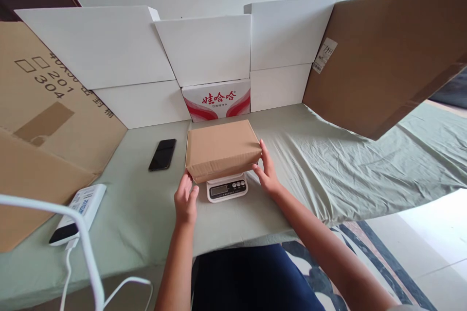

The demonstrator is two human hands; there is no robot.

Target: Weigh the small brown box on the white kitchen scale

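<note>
A closed brown cardboard box [223, 145] is over a small white kitchen scale [227, 190], covering its weighing surface. The scale's dark display and round buttons show in front of the box; I cannot tell whether the box rests on the scale. At the box's near left corner, my left hand [186, 198] has its fingers against the underside and its thumb apart. My right hand [267, 169] grips the right side near the front corner, fingers along the edge and thumb lower down.
A black phone [162, 154] lies left of the box on the green cloth [146, 214]. Further left is a white power bank [82, 211] with a white cable [87, 248]. White boxes [204, 48] stand along the back, large cardboard panels [379, 58] at both sides.
</note>
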